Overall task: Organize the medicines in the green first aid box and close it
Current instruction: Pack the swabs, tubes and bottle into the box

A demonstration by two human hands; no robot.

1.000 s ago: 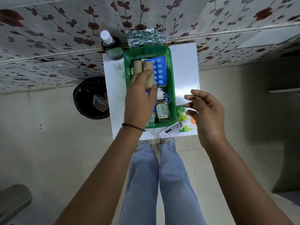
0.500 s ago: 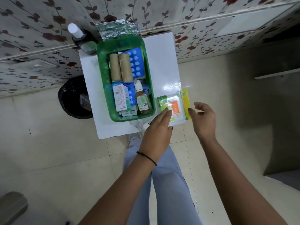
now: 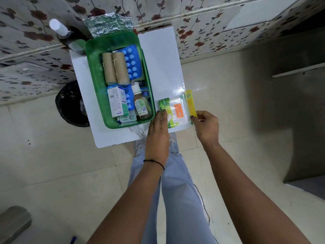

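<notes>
The green first aid box (image 3: 95,71) stands open on the white table (image 3: 158,55). Inside lie two brown rolls (image 3: 115,67), a blue blister pack (image 3: 134,62), a white carton (image 3: 117,103) and a brown bottle (image 3: 141,107). To the right of the box lie a green packet (image 3: 163,107), a clear packet with an orange label (image 3: 178,111) and a yellow packet (image 3: 190,103). My left hand (image 3: 158,132) rests flat, with its fingertips on the green packet. My right hand (image 3: 207,125) pinches the near end of the yellow packet.
A black bin (image 3: 70,104) stands on the floor left of the table. Behind the box are a white-capped bottle (image 3: 58,27) and crumpled foil (image 3: 107,23) against the patterned wall. My legs are below the table's near edge.
My left hand has left the rolls in the box and come down to the green packet beside it. My right hand has closed in on the yellow packet's near end.
</notes>
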